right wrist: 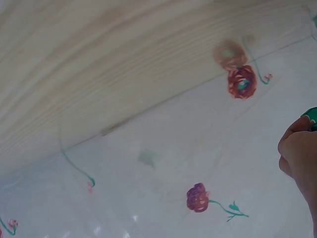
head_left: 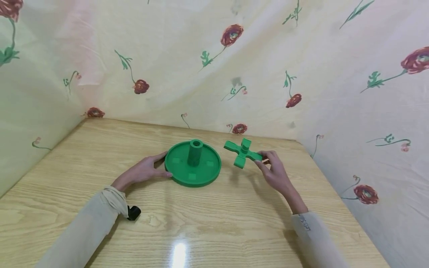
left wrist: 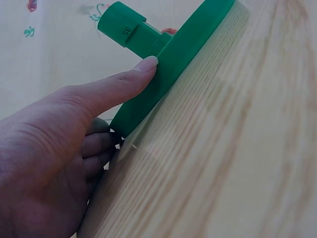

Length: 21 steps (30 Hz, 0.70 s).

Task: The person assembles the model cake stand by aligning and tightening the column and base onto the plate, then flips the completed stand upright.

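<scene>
On the wooden table sits a green round base [head_left: 181,174] with a raised rim and a hollow upright post [head_left: 194,155] at its centre. My left hand [head_left: 145,172] grips the base at its left edge, the thumb [left wrist: 133,79] against the rim and the other fingers curled lower down by the tabletop. A green cross-shaped piece [head_left: 244,153] with a short central stub is held up to the right of the base. The fingers and thumb of my right hand [head_left: 275,172] pinch one of its arms. The right wrist view catches only a green corner [right wrist: 311,115] of it.
The wooden table [head_left: 214,230] stretches out around the base. A flowered cloth [head_left: 187,67] hangs behind the table and down both sides. Near the left sleeve cuff a small black object [head_left: 134,213] shows.
</scene>
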### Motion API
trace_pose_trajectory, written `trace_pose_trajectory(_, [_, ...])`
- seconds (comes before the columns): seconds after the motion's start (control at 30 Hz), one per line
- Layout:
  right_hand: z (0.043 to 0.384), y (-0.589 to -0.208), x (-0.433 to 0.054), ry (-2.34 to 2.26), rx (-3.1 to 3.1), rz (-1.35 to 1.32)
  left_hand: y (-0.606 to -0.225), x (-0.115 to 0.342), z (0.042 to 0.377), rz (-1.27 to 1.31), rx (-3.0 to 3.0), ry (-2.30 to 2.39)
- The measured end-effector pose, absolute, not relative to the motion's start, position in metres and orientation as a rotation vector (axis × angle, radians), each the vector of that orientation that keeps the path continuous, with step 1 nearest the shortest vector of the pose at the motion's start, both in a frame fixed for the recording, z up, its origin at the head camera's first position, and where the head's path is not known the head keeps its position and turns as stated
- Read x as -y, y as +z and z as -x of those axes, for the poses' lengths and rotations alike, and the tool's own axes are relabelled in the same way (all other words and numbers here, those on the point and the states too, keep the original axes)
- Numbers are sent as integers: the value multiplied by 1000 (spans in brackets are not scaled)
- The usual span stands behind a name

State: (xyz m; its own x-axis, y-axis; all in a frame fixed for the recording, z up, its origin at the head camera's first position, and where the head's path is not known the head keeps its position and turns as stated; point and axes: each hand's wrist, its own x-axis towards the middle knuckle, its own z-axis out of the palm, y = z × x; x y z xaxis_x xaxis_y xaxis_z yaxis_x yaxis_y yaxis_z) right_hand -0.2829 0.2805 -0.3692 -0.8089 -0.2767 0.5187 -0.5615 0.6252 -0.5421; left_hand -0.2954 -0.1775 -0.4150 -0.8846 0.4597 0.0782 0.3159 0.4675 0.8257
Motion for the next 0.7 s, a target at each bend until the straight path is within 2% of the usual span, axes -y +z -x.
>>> trace_pose_trajectory(0.7, [286,-352,-218,1652,2452,-675,-415,177,295,-686,-2539,1403])
